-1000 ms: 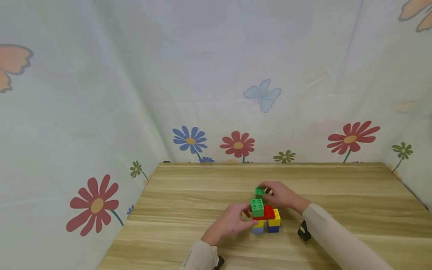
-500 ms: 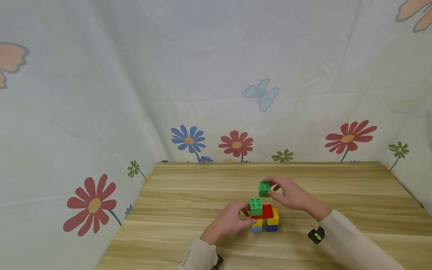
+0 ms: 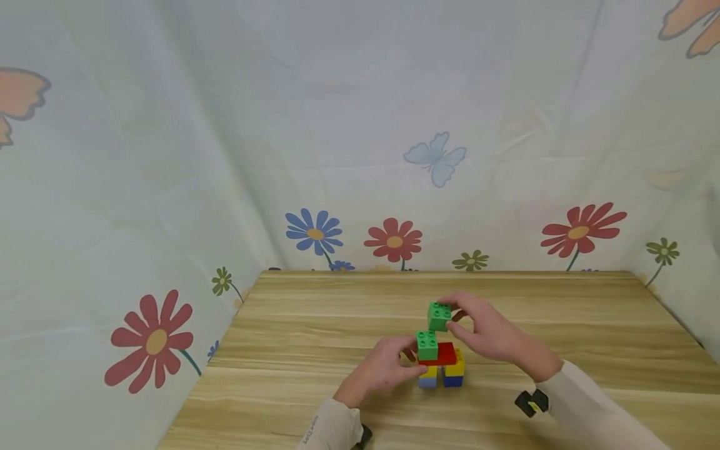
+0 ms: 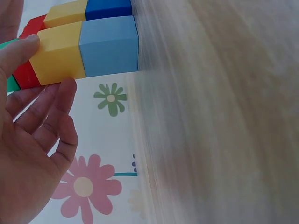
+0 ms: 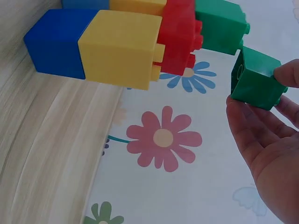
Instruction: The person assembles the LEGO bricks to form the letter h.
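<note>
A small structure of toy building blocks stands on the wooden table. Its two legs pair a yellow block point(image 4: 58, 53) with a light blue block point(image 4: 110, 46), and another yellow block point(image 5: 119, 44) with a dark blue block point(image 5: 60, 42). Across them lies a red block point(image 3: 446, 354), topped at its left end by a green block point(image 3: 427, 345). My left hand point(image 3: 384, 367) holds the structure's left side, thumb on the near yellow block. In my right hand point(image 3: 486, 326), a second green block point(image 5: 257, 78) is pinched between thumb and fingers, tilted, above and behind the structure.
The wooden tabletop point(image 3: 315, 319) ends at a back edge against a pale curtain point(image 3: 349, 125) printed with flowers and butterflies. More of that curtain hangs at both sides. A black wrist device point(image 3: 531, 403) sits under the right sleeve.
My right hand has raised the second green block from behind the structure, drawn it slightly right, then tilted it. My left hand stays at the structure.
</note>
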`<state>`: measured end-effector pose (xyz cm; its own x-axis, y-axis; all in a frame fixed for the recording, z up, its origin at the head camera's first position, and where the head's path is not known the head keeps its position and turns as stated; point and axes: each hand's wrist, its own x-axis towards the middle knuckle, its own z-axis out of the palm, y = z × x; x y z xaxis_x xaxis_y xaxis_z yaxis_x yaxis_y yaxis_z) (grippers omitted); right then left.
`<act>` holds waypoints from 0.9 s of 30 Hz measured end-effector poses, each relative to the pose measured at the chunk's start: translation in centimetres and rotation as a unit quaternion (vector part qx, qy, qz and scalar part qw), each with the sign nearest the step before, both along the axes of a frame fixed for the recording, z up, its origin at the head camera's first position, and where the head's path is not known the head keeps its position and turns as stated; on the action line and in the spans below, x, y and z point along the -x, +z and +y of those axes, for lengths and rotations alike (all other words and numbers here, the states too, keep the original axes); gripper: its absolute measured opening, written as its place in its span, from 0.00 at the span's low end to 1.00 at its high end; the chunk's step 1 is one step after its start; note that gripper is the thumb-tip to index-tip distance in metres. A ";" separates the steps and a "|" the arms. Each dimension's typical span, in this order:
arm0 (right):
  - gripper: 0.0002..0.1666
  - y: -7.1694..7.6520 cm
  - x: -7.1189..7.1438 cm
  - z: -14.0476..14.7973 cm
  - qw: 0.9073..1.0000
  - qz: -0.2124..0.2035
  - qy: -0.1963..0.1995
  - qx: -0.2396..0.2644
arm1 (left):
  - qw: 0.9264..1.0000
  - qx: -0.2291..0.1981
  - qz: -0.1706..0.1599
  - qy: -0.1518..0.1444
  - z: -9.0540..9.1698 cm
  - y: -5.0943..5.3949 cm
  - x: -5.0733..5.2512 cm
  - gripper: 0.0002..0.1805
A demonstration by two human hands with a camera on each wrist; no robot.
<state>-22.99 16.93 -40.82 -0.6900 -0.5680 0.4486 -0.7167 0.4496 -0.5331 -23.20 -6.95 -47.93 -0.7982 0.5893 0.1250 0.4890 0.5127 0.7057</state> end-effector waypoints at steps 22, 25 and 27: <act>0.26 -0.1 -1.6 -1.7 0.999 -0.038 0.032 -0.004 | 1.000 0.002 0.008 -0.008 0.2 0.2 0.1 0.11; 0.28 -0.4 -1.6 -1.9 0.999 -0.021 0.028 -0.013 | 1.000 0.002 0.009 -0.009 0.1 0.1 0.1 0.11; 0.28 -0.5 -1.6 -2.0 0.999 0.001 0.027 -0.017 | 1.000 0.003 0.013 -0.008 0.1 0.1 0.1 0.11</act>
<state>-21.37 14.89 -41.32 -0.6569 -0.6195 0.4298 -0.7415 0.4274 -0.5172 -23.27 -6.81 -47.84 -0.7850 0.6031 0.1414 0.5151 0.5087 0.6899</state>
